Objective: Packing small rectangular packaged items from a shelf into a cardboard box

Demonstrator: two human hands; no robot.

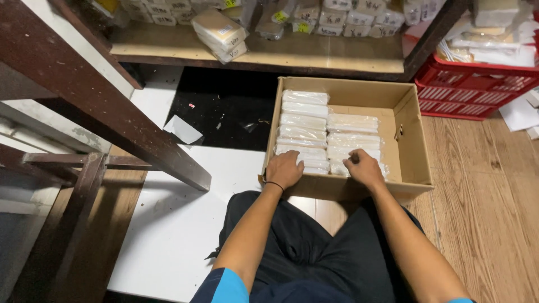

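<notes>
Resting on wrapped packets [303,132] in the cardboard box [412,134], both hands (left hand [284,169], right hand [364,168]) show curled grips clasping nothing.

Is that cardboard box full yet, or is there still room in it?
Partly full. The cardboard box holds two rows of white packets, while its right side shows bare bottom.

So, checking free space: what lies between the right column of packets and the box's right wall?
Head view: bare cardboard floor between the right column of packets and the box's right wall.
</notes>
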